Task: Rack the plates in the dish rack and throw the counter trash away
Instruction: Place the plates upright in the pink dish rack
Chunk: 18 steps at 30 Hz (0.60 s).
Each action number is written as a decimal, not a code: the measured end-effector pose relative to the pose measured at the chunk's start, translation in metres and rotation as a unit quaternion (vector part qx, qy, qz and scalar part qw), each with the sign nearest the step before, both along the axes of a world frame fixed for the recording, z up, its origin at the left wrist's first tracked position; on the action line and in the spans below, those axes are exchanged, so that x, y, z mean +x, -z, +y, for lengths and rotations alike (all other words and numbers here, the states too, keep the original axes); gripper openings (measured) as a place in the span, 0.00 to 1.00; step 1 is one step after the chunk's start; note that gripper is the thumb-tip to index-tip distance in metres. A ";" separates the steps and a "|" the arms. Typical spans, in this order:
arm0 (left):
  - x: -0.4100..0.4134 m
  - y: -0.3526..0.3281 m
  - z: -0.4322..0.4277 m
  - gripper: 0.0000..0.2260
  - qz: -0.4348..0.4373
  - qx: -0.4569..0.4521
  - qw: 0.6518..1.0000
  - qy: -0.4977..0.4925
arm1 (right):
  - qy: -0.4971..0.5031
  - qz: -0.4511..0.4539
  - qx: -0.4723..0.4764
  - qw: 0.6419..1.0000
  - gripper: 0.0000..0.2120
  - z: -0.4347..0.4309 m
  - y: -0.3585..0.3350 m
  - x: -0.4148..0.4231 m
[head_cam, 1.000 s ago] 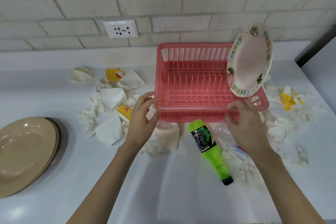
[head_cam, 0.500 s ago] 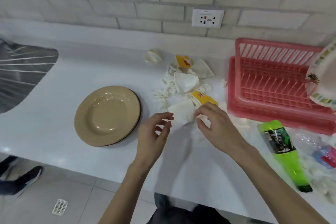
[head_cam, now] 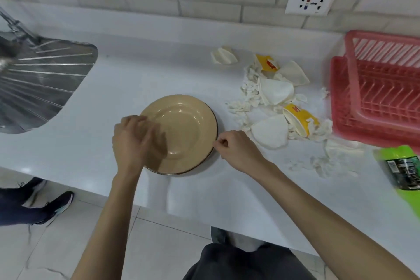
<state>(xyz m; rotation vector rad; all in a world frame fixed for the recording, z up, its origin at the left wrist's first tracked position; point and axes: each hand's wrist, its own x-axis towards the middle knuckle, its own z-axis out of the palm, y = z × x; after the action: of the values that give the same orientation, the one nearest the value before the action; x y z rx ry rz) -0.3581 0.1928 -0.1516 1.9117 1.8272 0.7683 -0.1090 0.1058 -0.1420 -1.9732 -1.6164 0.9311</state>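
Observation:
A stack of tan plates [head_cam: 186, 129] lies flat on the white counter [head_cam: 147, 73], near its front edge. My left hand [head_cam: 136, 141] is blurred and lies over the stack's left rim with fingers spread. My right hand [head_cam: 236, 150] has curled fingers that pinch the right rim. The pink dish rack [head_cam: 375, 88] stands at the far right, cut off by the frame edge. Trash lies between plates and rack: crushed white paper cups [head_cam: 275, 91], a yellow printed cup [head_cam: 300, 118] and torn tissue [head_cam: 247, 100].
A green plastic bottle [head_cam: 402, 170] lies at the right edge, in front of the rack. A steel sink drainboard [head_cam: 41, 84] is set into the counter at the left. Another person's shoes [head_cam: 56, 204] stand on the tiled floor at lower left. A wall socket [head_cam: 311, 1] sits above the trash.
My view and both hands have swung left from the rack and the trash to the tan plates. Both hands now sit at the stack's rims. The patterned plate is out of view.

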 end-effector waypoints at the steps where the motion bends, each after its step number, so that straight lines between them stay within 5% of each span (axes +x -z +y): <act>1: -0.007 0.002 0.009 0.19 0.008 -0.013 1.000 -0.010 | 0.008 0.002 -0.007 1.000 0.15 0.001 0.002 -0.002; 6: -0.022 0.010 0.034 0.24 -0.052 -0.104 0.993 -0.023 | 0.043 0.010 -0.024 0.999 0.18 0.006 0.005 -0.005; 18: 0.002 -0.007 0.047 0.18 -0.176 -0.057 0.982 -0.020 | 0.081 0.075 -0.038 0.993 0.17 0.017 0.014 0.000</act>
<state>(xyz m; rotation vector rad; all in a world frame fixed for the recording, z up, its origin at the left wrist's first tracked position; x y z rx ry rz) -0.3560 0.2397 -0.1442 1.5562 1.6541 0.9282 -0.1085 0.1225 -0.1558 -1.9985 -1.3352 1.0624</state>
